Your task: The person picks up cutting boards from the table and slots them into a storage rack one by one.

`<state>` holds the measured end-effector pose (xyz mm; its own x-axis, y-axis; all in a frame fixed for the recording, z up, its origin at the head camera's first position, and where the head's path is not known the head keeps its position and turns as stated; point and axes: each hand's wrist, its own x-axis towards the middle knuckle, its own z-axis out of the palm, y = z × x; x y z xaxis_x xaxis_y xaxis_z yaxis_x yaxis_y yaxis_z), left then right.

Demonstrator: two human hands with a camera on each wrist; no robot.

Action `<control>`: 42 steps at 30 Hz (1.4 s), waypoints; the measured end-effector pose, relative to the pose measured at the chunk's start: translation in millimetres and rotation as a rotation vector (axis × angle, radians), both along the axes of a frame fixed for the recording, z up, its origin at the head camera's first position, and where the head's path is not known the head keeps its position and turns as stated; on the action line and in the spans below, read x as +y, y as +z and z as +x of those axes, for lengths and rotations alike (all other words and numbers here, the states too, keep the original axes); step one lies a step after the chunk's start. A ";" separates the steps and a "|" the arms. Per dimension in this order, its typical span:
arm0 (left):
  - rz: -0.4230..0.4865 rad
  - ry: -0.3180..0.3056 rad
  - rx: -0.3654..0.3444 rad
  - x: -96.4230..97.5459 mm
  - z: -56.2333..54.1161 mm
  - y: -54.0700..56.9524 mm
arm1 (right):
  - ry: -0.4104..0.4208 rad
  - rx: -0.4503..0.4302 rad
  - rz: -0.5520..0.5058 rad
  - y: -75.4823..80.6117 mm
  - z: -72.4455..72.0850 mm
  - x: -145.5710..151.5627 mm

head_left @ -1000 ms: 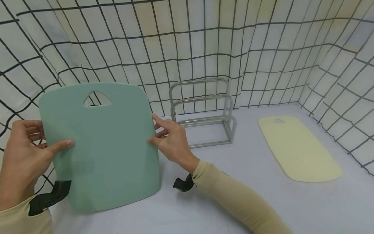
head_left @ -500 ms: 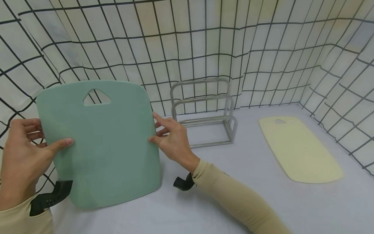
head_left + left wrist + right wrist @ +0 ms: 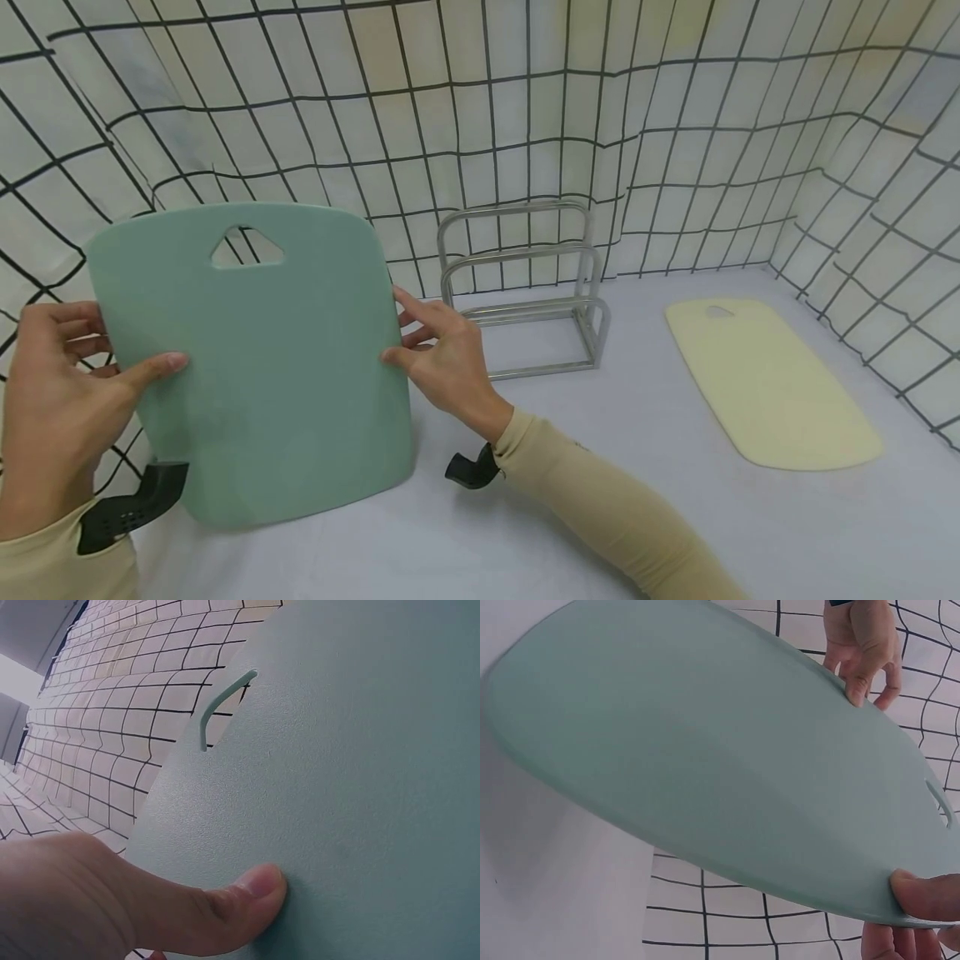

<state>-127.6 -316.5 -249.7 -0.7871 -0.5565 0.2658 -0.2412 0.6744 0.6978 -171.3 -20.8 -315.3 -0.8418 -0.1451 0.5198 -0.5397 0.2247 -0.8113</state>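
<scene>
A large green cutting board [image 3: 270, 375] with a triangular handle hole stands nearly upright in the head view, its lower edge close over the white surface. My left hand [image 3: 67, 392] grips its left edge, thumb across the front face and fingers behind. At the opposite edge my right hand [image 3: 446, 358] pinches the board between thumb and fingers. The left wrist view shows the left thumb [image 3: 240, 904] pressed flat on the board. Both hands appear on opposite edges in the right wrist view, where the right thumb [image 3: 926, 895] lies on the face.
Right behind the right hand stands a metal rack [image 3: 525, 254] with several upright loops. A pale yellow cutting board [image 3: 772, 383] lies flat on the white tabletop [image 3: 600, 458] at the right. Dark-lined grid cloth walls [image 3: 510, 108] enclose the back and sides.
The green cutting board has risen slightly, its top edge and lower edge both higher in the head view. Both hands keep their grip; the rack and yellow board have stayed put.
</scene>
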 end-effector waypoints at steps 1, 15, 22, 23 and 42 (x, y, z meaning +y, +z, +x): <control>0.005 0.003 0.003 0.2 -0.4 -0.1 | 0.002 0.003 -0.004 -0.4 -0.4 0.1; 0.002 -0.010 0.059 2.4 -1.3 -3.1 | -0.008 0.065 -0.028 -1.5 -2.1 0.9; -0.030 -0.002 0.105 5.9 0.2 -2.8 | -0.021 0.089 -0.038 -2.1 -2.9 0.9; -0.031 -0.005 0.113 6.0 0.5 -3.3 | -0.023 0.093 -0.040 -2.0 -2.9 0.9; -0.038 0.010 0.207 8.2 2.4 -3.0 | -0.026 0.136 -0.108 -3.2 -2.6 0.2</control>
<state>-125.2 -308.3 -252.6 -0.7082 -0.5500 0.4427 -0.1017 0.6999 0.7070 -173.9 -20.6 -318.5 -0.7653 -0.0612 0.6408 -0.6414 0.1559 -0.7512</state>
